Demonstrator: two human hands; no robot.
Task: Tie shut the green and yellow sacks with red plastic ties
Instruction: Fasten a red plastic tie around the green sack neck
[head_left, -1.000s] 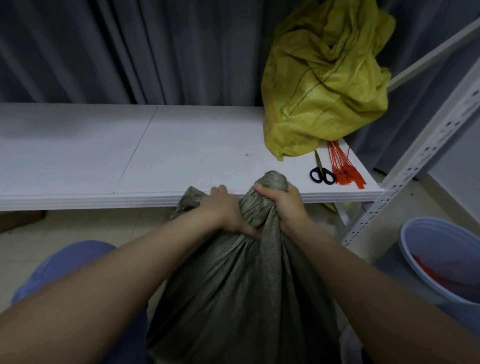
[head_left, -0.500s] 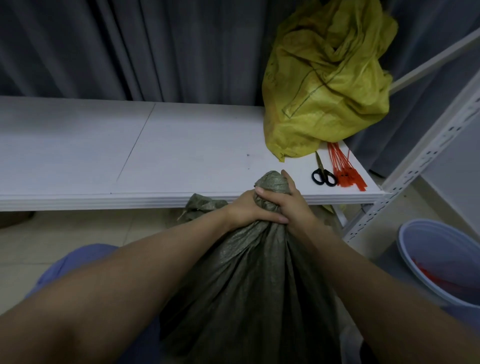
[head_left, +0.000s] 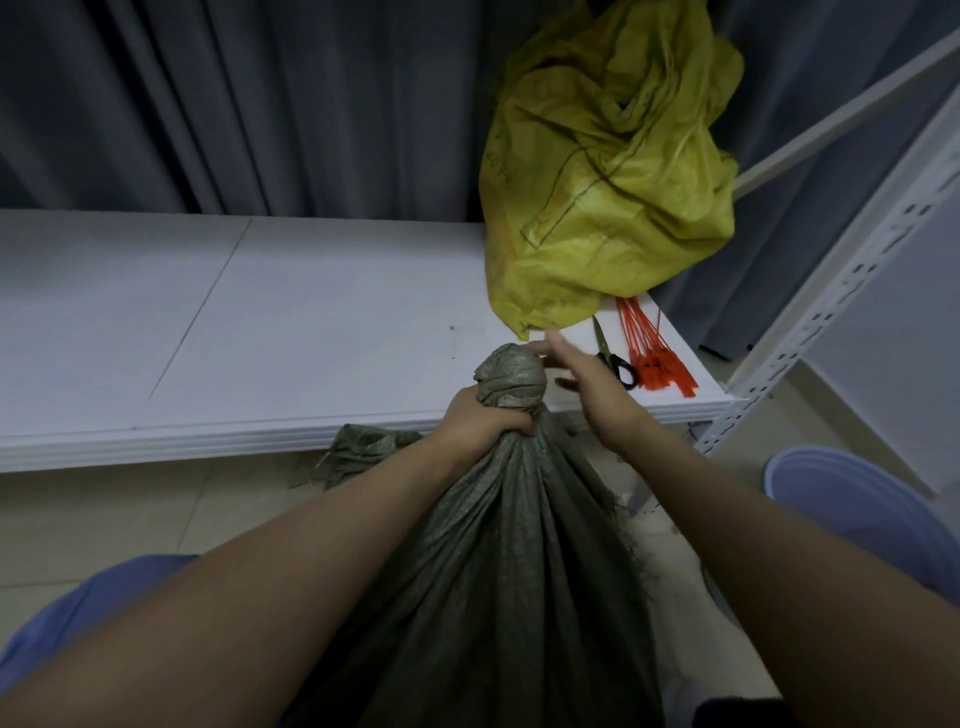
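Note:
The green sack (head_left: 509, 571) stands in front of me with its neck bunched into a twisted knob. My left hand (head_left: 480, 421) grips that neck just under the knob. My right hand (head_left: 587, 384) is off the sack, fingers spread, just right of the knob and over the shelf edge. A crumpled yellow sack (head_left: 608, 176) sits at the back right of the white shelf (head_left: 260, 332). A bundle of red plastic ties (head_left: 657, 353) lies on the shelf right of my right hand.
Black-handled scissors (head_left: 613, 358) lie between my right hand and the ties. A white perforated shelf upright (head_left: 831, 312) rises at the right. A blue bucket (head_left: 862, 509) stands on the floor at lower right. Grey curtains hang behind the shelf.
My right hand has let go of the sack neck and opened, moving right toward the scissors and ties. My left hand now holds the gathered neck alone.

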